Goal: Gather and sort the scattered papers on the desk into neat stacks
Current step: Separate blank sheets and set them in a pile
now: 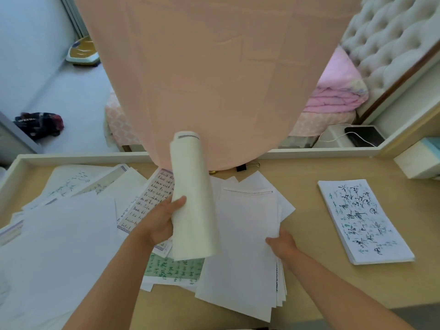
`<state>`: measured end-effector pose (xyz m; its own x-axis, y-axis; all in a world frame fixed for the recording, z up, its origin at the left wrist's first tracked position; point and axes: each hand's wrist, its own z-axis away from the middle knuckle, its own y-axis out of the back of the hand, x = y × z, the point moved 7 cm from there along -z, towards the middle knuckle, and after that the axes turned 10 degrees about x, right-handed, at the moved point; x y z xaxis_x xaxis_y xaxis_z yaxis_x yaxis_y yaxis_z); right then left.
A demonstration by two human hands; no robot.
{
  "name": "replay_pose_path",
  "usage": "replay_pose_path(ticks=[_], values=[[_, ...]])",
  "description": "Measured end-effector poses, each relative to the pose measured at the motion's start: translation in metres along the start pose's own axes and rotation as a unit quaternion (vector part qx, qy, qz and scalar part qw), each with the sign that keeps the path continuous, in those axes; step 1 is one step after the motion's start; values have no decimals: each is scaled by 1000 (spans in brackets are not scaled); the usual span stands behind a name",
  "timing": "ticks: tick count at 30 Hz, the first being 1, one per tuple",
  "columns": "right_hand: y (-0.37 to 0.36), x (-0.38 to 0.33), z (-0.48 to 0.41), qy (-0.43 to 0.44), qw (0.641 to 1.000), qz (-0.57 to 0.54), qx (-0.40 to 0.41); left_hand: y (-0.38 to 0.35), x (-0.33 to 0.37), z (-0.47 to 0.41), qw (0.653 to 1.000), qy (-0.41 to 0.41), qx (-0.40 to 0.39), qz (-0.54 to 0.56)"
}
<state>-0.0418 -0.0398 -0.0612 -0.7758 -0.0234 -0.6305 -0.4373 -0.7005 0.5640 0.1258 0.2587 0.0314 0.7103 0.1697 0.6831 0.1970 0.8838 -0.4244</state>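
Your left hand (162, 222) grips a curled sheet (192, 198) in the middle. Your right hand (283, 244) pinches the edge of a white pile (245, 246) beside it. Loose papers (59, 222) lie left on the surface (309, 201); a neat stack (364, 220) lies right.

Our left hand (162, 222) is raised just left of the stack (238, 258), thumb over and fingers curled round a bowed sheet (190, 186). Our right hand (283, 245) pinches the stack's right edge, forearm reaching in from its near right.
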Motion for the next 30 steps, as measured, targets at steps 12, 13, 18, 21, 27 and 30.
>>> replay_pose_path(ticks=[12,13,18,21,27,30], values=[[39,22,-27,-67,983,-114,-128,-41,-148,-1,899,54,256,-351],[44,27,-29,-92,979,-126,-128,-44,-157,1,892,57,273,-356],[45,35,-31,-37,977,-94,-190,-64,-194,-1,864,72,251,-430],[47,36,-34,33,983,-51,-175,-69,-210,-6,839,107,217,-488],[65,14,-33,100,977,-67,-177,-71,-173,-3,808,21,322,-492],[80,-9,-34,146,967,-98,-185,-85,-141,5,889,-30,329,-317]])
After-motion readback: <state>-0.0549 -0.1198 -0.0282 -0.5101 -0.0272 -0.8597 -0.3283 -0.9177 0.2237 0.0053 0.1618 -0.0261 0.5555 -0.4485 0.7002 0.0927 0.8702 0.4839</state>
